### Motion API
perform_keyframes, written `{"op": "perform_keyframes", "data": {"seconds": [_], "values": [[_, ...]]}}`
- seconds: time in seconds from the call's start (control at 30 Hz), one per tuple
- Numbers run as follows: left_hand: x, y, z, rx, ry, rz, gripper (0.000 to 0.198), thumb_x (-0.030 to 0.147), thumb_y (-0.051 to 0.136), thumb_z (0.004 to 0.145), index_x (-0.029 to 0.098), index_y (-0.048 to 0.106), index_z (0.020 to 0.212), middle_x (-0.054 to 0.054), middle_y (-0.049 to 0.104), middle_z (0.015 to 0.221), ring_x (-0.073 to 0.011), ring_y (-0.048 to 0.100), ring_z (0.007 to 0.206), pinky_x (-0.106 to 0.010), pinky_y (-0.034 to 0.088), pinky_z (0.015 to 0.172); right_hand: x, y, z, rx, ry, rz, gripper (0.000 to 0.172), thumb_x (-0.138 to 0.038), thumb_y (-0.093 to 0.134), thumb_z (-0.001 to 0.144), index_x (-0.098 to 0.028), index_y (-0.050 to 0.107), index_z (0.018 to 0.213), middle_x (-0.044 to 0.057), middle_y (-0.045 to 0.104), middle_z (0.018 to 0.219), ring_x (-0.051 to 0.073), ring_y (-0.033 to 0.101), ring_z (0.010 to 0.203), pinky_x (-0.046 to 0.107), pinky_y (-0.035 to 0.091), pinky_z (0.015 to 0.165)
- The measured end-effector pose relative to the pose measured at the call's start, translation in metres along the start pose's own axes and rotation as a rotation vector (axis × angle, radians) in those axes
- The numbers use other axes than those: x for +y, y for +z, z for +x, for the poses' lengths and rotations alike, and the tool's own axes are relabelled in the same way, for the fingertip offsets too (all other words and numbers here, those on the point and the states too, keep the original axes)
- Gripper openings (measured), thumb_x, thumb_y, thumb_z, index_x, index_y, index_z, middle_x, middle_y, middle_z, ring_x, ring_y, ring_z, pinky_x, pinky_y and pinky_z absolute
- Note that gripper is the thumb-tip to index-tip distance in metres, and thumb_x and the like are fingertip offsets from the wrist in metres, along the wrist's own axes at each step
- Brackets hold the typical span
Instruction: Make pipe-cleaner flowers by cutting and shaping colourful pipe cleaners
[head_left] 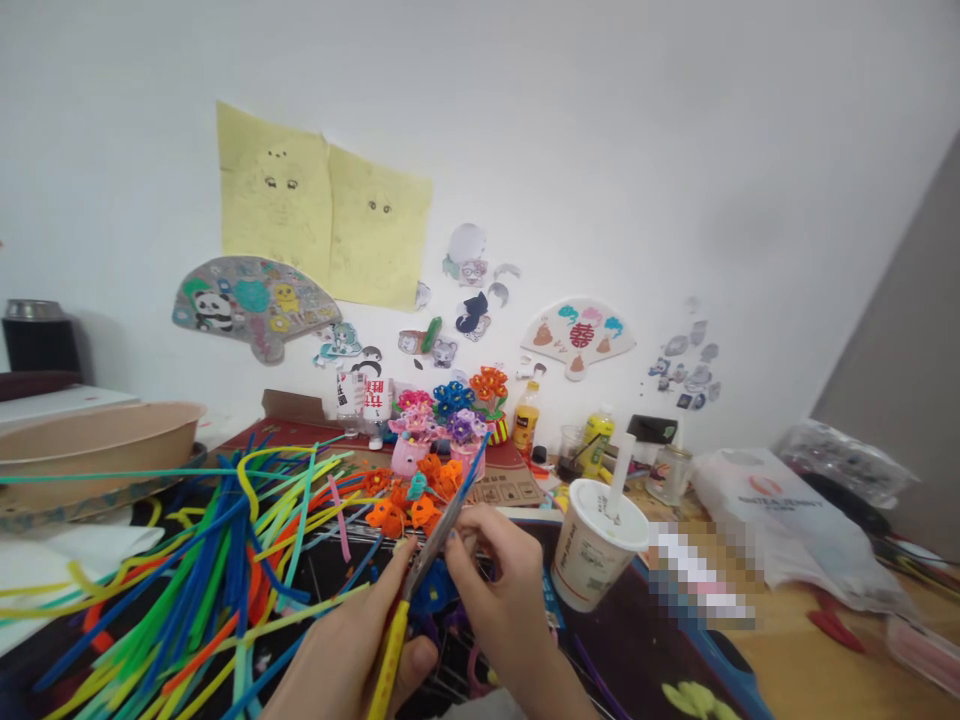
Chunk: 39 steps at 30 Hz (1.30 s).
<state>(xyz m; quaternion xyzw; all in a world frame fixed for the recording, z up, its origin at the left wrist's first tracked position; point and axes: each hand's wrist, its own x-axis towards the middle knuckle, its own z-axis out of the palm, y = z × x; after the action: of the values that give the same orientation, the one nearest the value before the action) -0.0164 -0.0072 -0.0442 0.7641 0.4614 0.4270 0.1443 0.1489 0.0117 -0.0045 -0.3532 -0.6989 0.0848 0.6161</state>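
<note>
My left hand [360, 620] is closed around yellow-handled scissors [394, 640], whose silver blades point up and to the right. Along the blades runs a blue pipe cleaner [478, 465]. My right hand [499, 580] pinches close beside the blades; a bit of blue shows at its fingertips, though the grip is partly hidden. Beneath both hands lies a blue fuzzy piece [433, 590], partly covered. Just beyond the fingers are orange pipe-cleaner flowers [390, 517] and a small teal one [418, 487].
A heap of loose pipe cleaners [217, 560] spreads at left, near a tan basin [97, 440]. A lidded cup [596, 550] with a straw stands close to my right hand. Finished flower pots [411, 458], bottles [526, 418] and a plastic bag [780, 500] sit farther back.
</note>
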Motion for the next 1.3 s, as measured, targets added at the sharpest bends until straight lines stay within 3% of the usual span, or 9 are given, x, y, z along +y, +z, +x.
{"op": "perform_keyframes", "data": {"seconds": [0.13,0.3,0.53,0.77,0.97,1.13,1.3], "values": [[0.001,0.0,0.0,0.025,0.04,-0.007,0.049,0.045,0.046,0.088,0.031,0.06,0.132,-0.002,0.077,0.079,-0.0276,0.075,0.083,-0.034,0.061,0.075,-0.002,0.001,-0.002,-0.039,0.018,0.007,0.017,-0.014,0.052,0.083,-0.019,0.057,0.068,-0.005,0.047,0.058,0.011,0.044,0.05,0.022,0.035,0.05],[-0.005,0.005,0.002,0.064,0.053,0.012,0.044,0.044,0.049,0.089,0.03,0.064,0.127,-0.003,0.079,0.087,-0.0277,0.075,0.093,-0.033,0.061,0.078,-0.003,0.005,-0.006,-0.076,0.022,-0.005,0.018,-0.014,0.051,0.084,-0.019,0.055,0.067,-0.005,0.043,0.059,0.011,0.042,0.052,0.022,0.033,0.052],[-0.023,0.01,0.004,0.089,0.114,0.077,0.046,0.049,0.054,0.088,0.028,0.061,0.129,0.002,0.077,0.067,-0.0194,0.073,0.056,-0.023,0.058,0.053,0.003,0.006,-0.008,-0.1,0.036,-0.001,0.017,-0.015,0.051,0.084,-0.019,0.055,0.068,-0.005,0.043,0.06,0.011,0.041,0.053,0.023,0.032,0.052],[-0.034,0.008,0.006,0.045,0.155,0.142,0.044,0.049,0.052,0.091,0.029,0.062,0.129,0.001,0.081,0.076,-0.0182,0.075,0.059,-0.02,0.058,0.055,0.003,0.005,-0.005,-0.116,0.088,0.054,0.013,-0.016,0.054,0.083,-0.017,0.062,0.073,-0.005,0.047,0.059,0.011,0.044,0.052,0.023,0.033,0.052],[-0.038,0.018,0.006,0.109,0.181,0.152,0.055,0.059,0.038,0.095,0.023,0.062,0.13,-0.003,0.081,0.076,-0.0202,0.076,0.059,-0.021,0.056,0.054,0.01,0.0,0.001,-0.263,0.335,0.384,0.016,-0.028,0.057,0.088,-0.017,0.062,0.078,-0.004,0.051,0.059,0.01,0.047,0.049,0.021,0.04,0.049],[-0.029,0.014,0.006,-0.001,0.143,0.06,0.055,0.058,0.036,0.096,0.025,0.059,0.134,0.0,0.081,0.074,-0.0181,0.075,0.059,-0.018,0.054,0.052,0.022,-0.004,0.005,-0.285,0.421,0.551,0.023,-0.038,0.067,0.084,-0.016,0.063,0.078,-0.004,0.054,0.056,0.007,0.047,0.042,0.018,0.039,0.043],[-0.013,0.002,0.009,-0.022,0.084,0.043,0.058,0.063,0.04,0.092,0.023,0.064,0.128,0.0,0.079,0.072,-0.0184,0.075,0.063,-0.019,0.055,0.057,0.023,-0.008,0.008,-0.258,0.449,0.604,0.028,-0.041,0.074,0.078,-0.015,0.065,0.075,-0.005,0.053,0.052,0.007,0.047,0.042,0.017,0.04,0.043]]}}
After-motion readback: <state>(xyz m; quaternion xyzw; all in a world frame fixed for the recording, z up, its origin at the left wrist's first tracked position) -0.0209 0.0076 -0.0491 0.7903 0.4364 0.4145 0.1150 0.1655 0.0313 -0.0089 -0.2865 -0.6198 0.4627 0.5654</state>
